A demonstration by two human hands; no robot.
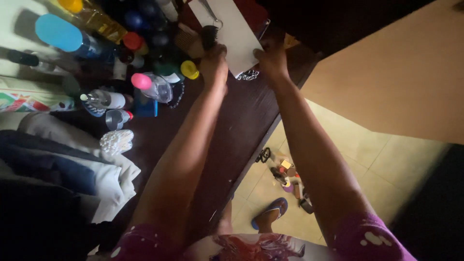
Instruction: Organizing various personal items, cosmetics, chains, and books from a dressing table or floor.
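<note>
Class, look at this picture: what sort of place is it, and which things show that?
Probably a bedroom at home, at a dark dressing table. It is crowded with bottles, folded clothes lie beside it, and a foot in a blue sandal stands on the tiled floor.

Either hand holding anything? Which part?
Left hand grips a dark brush at its lower end. Right hand holds the white card by its near edge.

Dark wooden tabletop (pixel 251 116) seen smooth and faintly glossy, white card (pixel 232 29) matt like paper, hairbrush (pixel 209 35) bristly, bottles (pixel 154 87) clear glossy plastic, folded clothes (pixel 72 164) soft cloth
</note>
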